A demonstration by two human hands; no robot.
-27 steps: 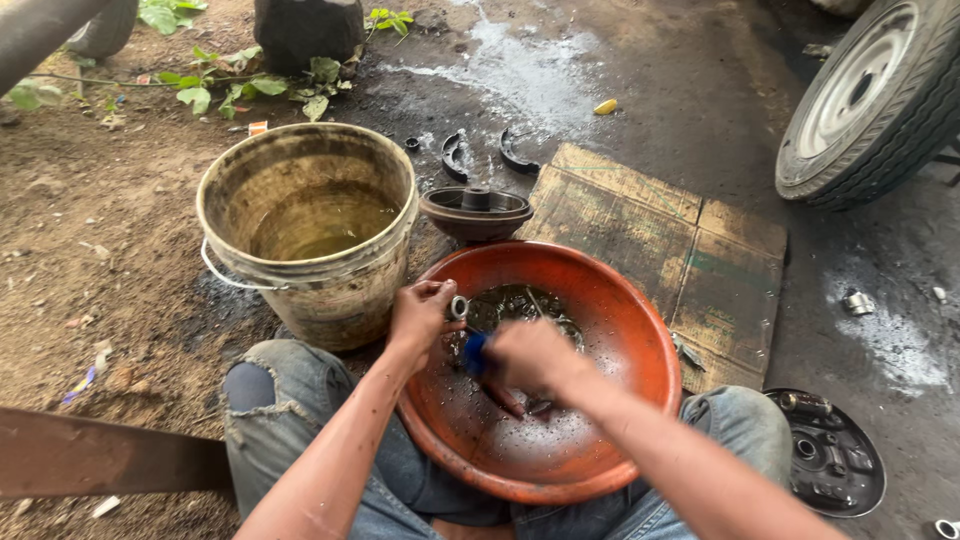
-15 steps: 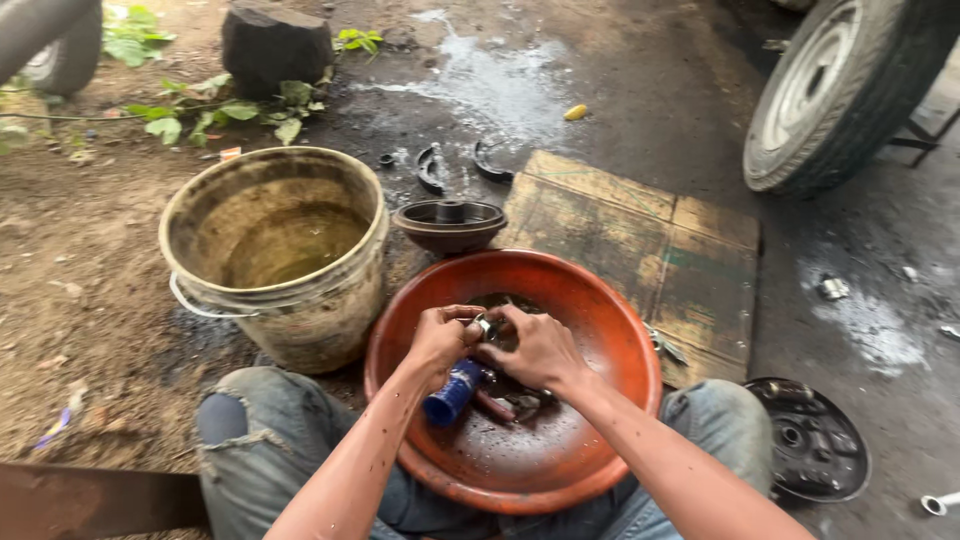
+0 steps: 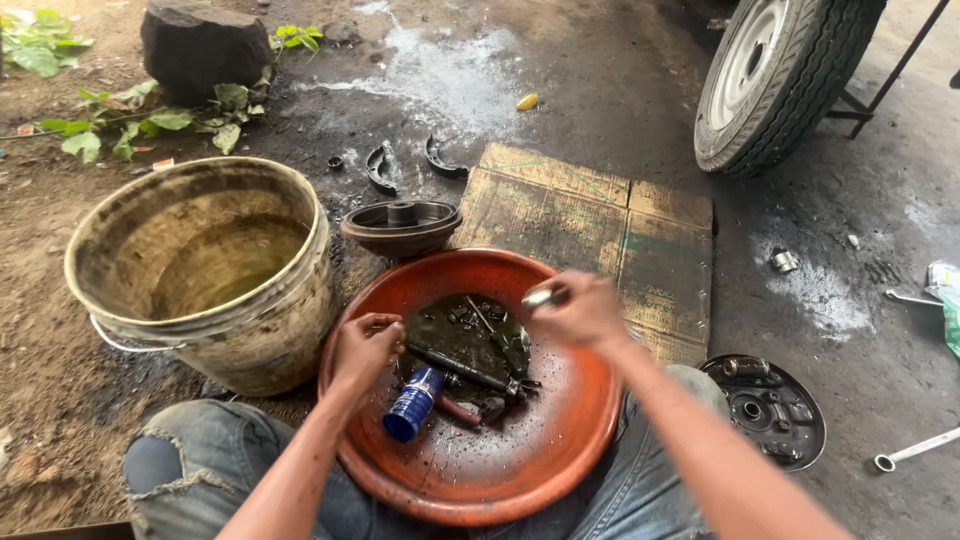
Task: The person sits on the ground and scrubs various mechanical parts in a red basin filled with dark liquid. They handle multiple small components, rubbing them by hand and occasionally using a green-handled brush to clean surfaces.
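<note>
Over the orange basin, the left hand grips a blue can and the right hand pinches a small metal part in its fingers.

Wet dirt ground, flattened cardboard, dark rock, leafy weeds, daylight

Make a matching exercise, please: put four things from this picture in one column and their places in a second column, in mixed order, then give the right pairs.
Things:
1. bucket
2. blue can
3. wheel
4. cardboard

Places:
A. top right, on the wet ground
B. left of the basin
C. inside the basin
D. flat on the ground behind the basin

Pairs: 1-B, 2-C, 3-A, 4-D
</note>
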